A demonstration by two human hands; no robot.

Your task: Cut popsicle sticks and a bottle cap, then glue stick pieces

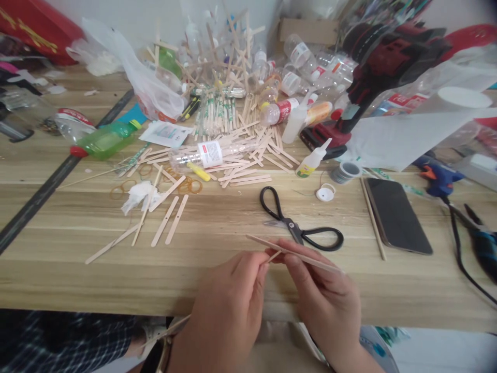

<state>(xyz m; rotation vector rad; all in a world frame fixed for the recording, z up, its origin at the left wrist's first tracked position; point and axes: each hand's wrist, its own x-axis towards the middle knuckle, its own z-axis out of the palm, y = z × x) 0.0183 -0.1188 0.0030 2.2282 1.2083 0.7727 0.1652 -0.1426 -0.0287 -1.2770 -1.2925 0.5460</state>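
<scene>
Stick [310, 261] of flat wood, probably light, stiff and snappable, sits above the table [217, 217], clamped near mid-length by the right hand [326, 300], a sound hold. The left hand [233, 295] pinches a thinner strip [275, 256] beside it; scissors [294, 229] lie beyond.

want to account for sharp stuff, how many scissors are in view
1: the scissors lie on the table, just beyond the right hand. Others could be hidden farther back.
</scene>
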